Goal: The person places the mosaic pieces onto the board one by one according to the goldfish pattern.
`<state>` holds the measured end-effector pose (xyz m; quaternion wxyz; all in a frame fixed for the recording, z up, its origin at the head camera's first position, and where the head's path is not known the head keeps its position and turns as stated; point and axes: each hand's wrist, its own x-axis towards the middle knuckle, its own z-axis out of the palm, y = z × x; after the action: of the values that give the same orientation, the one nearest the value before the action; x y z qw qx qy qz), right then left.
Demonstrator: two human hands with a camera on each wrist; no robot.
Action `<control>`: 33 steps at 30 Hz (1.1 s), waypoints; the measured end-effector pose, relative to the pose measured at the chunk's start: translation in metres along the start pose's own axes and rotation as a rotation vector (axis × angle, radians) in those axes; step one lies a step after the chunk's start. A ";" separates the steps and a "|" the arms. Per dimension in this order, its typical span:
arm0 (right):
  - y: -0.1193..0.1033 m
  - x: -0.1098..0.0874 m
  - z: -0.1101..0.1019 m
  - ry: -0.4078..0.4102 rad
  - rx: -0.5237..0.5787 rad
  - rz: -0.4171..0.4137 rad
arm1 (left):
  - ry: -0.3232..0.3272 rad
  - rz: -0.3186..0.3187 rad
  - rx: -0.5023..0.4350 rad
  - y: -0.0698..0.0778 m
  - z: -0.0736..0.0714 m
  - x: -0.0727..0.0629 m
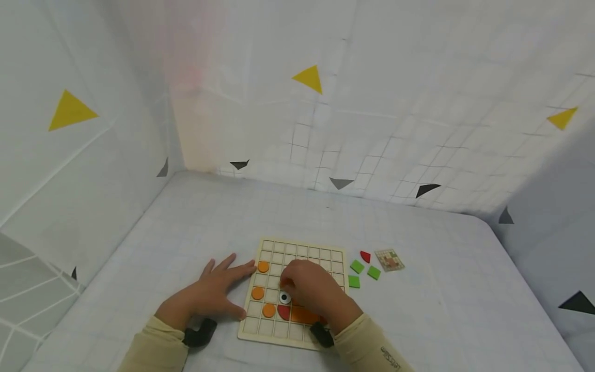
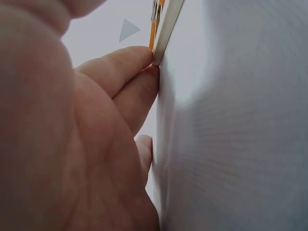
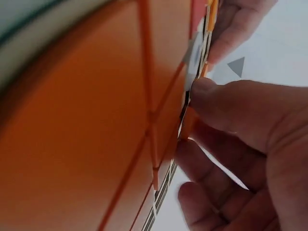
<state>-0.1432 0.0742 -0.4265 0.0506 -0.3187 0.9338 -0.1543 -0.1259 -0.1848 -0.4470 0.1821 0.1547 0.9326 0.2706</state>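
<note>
A light wooden grid board lies on the white table. My left hand is spread beside it, its fingertips and thumb at the board's left edge. Over the board's middle, my right hand pinches a small orange piece between thumb and fingers, right at the grid. A white eye disc sits just below those fingertips, above a red quarter-round piece. Next to that lies an orange block, partly under the right hand. Orange discs occupy several cells on the left side.
Right of the board lie a few green squares, a red quarter-round piece and a small pattern card. White walls with yellow triangles enclose the table at the back and sides.
</note>
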 end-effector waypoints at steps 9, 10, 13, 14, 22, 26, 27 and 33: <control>-0.002 -0.002 -0.008 -0.024 -0.233 -0.020 | 0.020 0.010 0.015 0.001 -0.002 0.002; -0.002 -0.003 -0.009 -0.026 -0.227 -0.011 | 0.018 0.008 0.014 0.000 -0.002 0.002; -0.001 -0.005 -0.008 -0.022 -0.195 0.005 | 0.015 0.003 0.009 0.001 -0.002 0.002; 0.000 -0.005 -0.007 -0.016 -0.180 0.003 | 0.014 0.000 0.008 0.001 -0.001 0.002; 0.009 -0.013 -0.002 0.055 -0.080 0.043 | 0.005 -0.022 0.018 0.002 0.000 0.003; 0.014 -0.018 -0.002 0.091 -0.061 0.027 | 0.002 -0.028 0.018 0.003 0.000 0.003; 0.015 -0.019 -0.002 0.098 -0.063 0.021 | 0.003 -0.028 0.016 0.003 0.000 0.003; 0.019 -0.026 -0.002 0.114 -0.063 0.034 | 0.000 -0.024 0.013 0.003 0.000 0.000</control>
<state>-0.1343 0.1047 -0.4309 -0.0102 -0.2947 0.9449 -0.1420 -0.1255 -0.1826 -0.4457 0.1845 0.1445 0.9361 0.2624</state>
